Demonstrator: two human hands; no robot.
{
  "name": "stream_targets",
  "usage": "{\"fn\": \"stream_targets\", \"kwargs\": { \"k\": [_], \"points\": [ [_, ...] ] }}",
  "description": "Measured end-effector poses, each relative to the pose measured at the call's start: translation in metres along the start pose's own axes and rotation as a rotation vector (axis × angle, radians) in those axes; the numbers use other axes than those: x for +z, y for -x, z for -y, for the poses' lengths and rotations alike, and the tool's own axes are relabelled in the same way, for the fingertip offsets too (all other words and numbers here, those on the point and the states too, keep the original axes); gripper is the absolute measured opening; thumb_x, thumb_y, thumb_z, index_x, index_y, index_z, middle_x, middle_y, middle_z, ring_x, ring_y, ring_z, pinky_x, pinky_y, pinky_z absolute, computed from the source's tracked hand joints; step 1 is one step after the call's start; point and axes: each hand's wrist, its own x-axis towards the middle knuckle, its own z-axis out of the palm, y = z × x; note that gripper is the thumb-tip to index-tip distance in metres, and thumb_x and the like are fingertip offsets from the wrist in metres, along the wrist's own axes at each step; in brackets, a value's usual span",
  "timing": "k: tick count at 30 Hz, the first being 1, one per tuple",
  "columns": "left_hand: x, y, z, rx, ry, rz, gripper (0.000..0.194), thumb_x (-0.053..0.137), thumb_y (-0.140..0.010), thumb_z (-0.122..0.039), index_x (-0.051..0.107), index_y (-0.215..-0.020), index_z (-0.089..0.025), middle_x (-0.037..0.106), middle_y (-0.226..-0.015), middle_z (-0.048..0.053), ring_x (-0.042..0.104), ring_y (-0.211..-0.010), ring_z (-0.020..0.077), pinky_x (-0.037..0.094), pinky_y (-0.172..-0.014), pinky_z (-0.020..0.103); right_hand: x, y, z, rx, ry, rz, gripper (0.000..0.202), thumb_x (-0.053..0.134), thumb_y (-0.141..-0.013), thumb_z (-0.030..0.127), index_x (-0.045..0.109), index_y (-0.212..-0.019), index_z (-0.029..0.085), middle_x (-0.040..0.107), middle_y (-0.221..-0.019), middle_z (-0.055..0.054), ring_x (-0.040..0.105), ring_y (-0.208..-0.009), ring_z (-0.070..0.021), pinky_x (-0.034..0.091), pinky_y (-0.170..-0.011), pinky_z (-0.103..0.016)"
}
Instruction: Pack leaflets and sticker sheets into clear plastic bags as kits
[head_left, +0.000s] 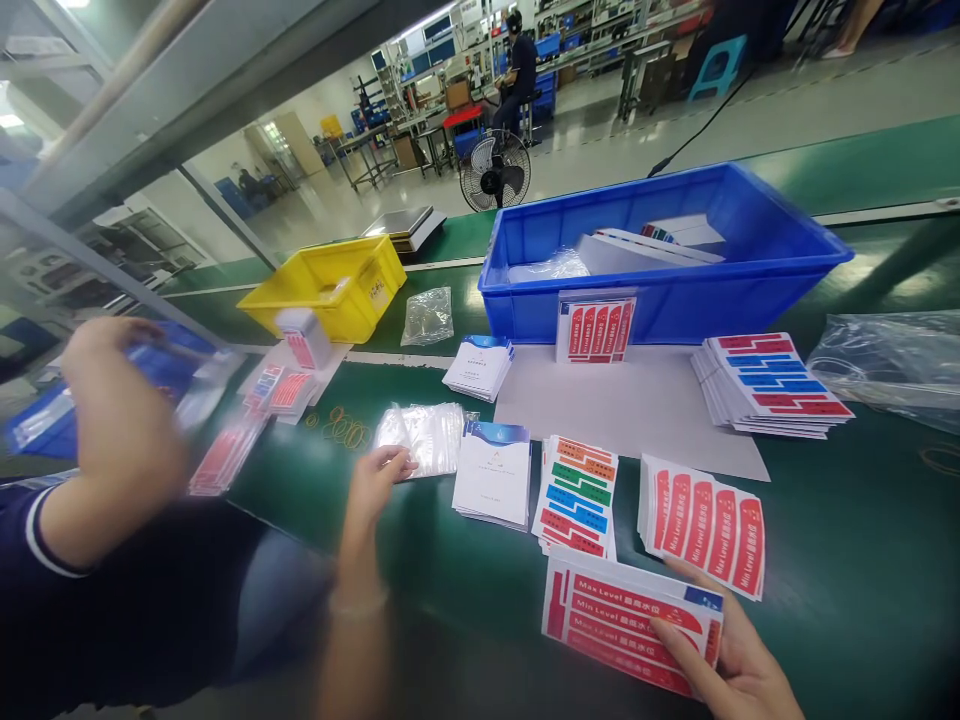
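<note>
My right hand (724, 650) pinches a bagged set of red label cards (630, 620) at the lower right, thumb on top. My left hand (379, 480) has its fingertips closed on the near left edge of a pile of clear plastic bags (431, 440). Just right of the bags lies a stack of white and blue booklets (491, 475). Beside it are a stack of multicolored label sheets (576, 498) and a stack of red label sheets (705, 525). A smaller booklet stack (478, 367) sits farther back.
A blue bin (660, 295) stands behind, with a bagged label set (596, 328) leaning on it. More label sheets (776, 385) lie right. Rubber bands (346, 430) and a yellow bin (330, 290) are left. A co-worker's arm (120, 430) is at far left.
</note>
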Motion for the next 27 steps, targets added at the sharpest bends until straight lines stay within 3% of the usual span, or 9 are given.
{"fn": "stream_targets", "kwargs": {
  "k": [3,5,7,10,14,17,23,27],
  "points": [
    [-0.012,0.007,-0.012,0.022,0.040,-0.004,0.029,0.067,-0.072,-0.043,0.063,-0.078,-0.015,0.067,-0.068,0.001,0.070,-0.070,0.0177,0.056,-0.064,0.027,0.000,0.004,0.004,0.054,-0.026,-0.063,0.077,0.069,-0.076,0.054,0.038,-0.144,0.032,0.059,-0.133,-0.010,0.069,-0.103,-0.0298,0.065,-0.065,-0.029],
    [-0.014,0.019,-0.023,0.046,0.025,0.011,0.026,0.067,-0.075,-0.041,0.062,-0.076,-0.016,0.065,-0.061,-0.001,0.066,-0.062,0.0142,0.052,-0.060,0.023,0.000,0.003,0.010,0.041,0.013,0.000,0.064,0.068,-0.077,0.054,0.052,-0.135,0.033,0.062,-0.129,-0.009,0.070,-0.100,-0.0298,0.065,-0.062,-0.028],
    [-0.006,0.038,-0.037,0.070,0.002,0.065,0.023,0.065,-0.079,-0.039,0.061,-0.075,-0.017,0.063,-0.056,-0.002,0.061,-0.056,0.0119,0.049,-0.058,0.022,0.002,0.001,0.018,-0.015,0.087,0.112,0.040,0.068,-0.078,0.052,0.069,-0.111,0.030,0.071,-0.110,-0.009,0.072,-0.092,-0.0293,0.064,-0.059,-0.026],
    [0.023,0.079,-0.059,0.129,-0.052,0.226,0.020,0.063,-0.082,-0.035,0.060,-0.073,-0.018,0.060,-0.058,-0.002,0.058,-0.055,0.0116,0.046,-0.057,0.022,0.014,-0.002,0.034,-0.172,0.210,0.154,0.026,0.065,-0.081,0.048,0.076,-0.090,0.027,0.077,-0.092,-0.007,0.073,-0.088,-0.0272,0.062,-0.066,-0.025],
    [0.073,0.135,-0.074,0.427,-0.362,0.564,0.018,0.053,-0.089,-0.025,0.056,-0.073,-0.019,0.060,-0.072,0.000,0.054,-0.065,0.0120,0.040,-0.061,0.024,0.038,0.004,0.048,-0.317,0.311,0.203,0.026,0.061,-0.085,0.043,0.075,-0.096,0.025,0.078,-0.094,-0.006,0.073,-0.085,-0.0234,0.059,-0.076,-0.027],
    [0.098,0.160,-0.073,0.516,-0.479,0.676,0.014,0.051,-0.085,-0.013,0.051,-0.073,-0.019,0.060,-0.073,0.000,0.053,-0.066,0.0125,0.037,-0.060,0.025,0.048,0.012,0.049,-0.337,0.336,0.292,0.025,0.058,-0.089,0.040,0.073,-0.100,0.023,0.077,-0.098,-0.006,0.071,-0.089,-0.0221,0.056,-0.081,-0.028],
    [0.108,0.170,-0.071,0.525,-0.520,0.700,0.021,0.046,-0.088,-0.015,0.046,-0.068,-0.020,0.060,-0.072,0.001,0.055,-0.067,0.0144,0.039,-0.062,0.026,0.043,0.022,0.044,-0.290,0.269,0.317,0.027,0.047,-0.096,0.034,0.070,-0.092,0.021,0.074,-0.091,-0.004,0.068,-0.082,-0.0188,0.052,-0.077,-0.027],
    [0.106,0.171,-0.071,0.495,-0.448,0.610,0.015,0.048,-0.088,-0.018,0.054,-0.074,-0.020,0.062,-0.075,0.003,0.058,-0.068,0.0157,0.044,-0.064,0.027,0.044,0.025,0.047,-0.305,0.284,0.296,0.026,0.046,-0.096,0.033,0.066,-0.086,0.021,0.072,-0.087,-0.003,0.067,-0.080,-0.0188,0.051,-0.075,-0.026]
  ]
}}
